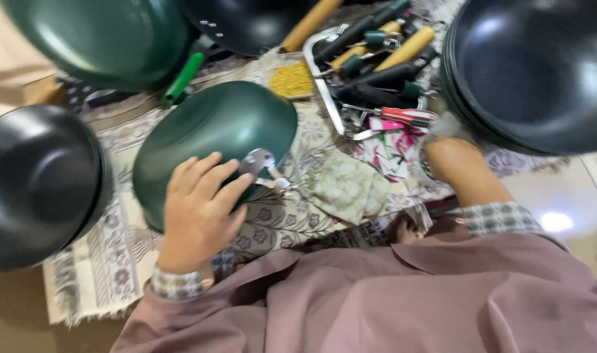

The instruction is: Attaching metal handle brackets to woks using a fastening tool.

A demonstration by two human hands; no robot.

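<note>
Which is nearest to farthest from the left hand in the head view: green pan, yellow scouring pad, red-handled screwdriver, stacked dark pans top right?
From the left hand:
1. Green pan: under the hand, touched at its near edge.
2. Yellow scouring pad: beyond the pan, centre top.
3. Red-handled screwdriver: right of centre, in the tool pile.
4. Stacked dark pans: far top right.

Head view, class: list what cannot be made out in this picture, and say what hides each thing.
1. Right hand: its fingers are blurred and curled out of sight among the tools, so any grip is unclear.
2. Green pan: the left hand covers its near rim beside the metal bracket.
3. Stacked black pans: cut off by the top and right edges.
4. Pile of handles: too blurred and overlapped to count.
</note>
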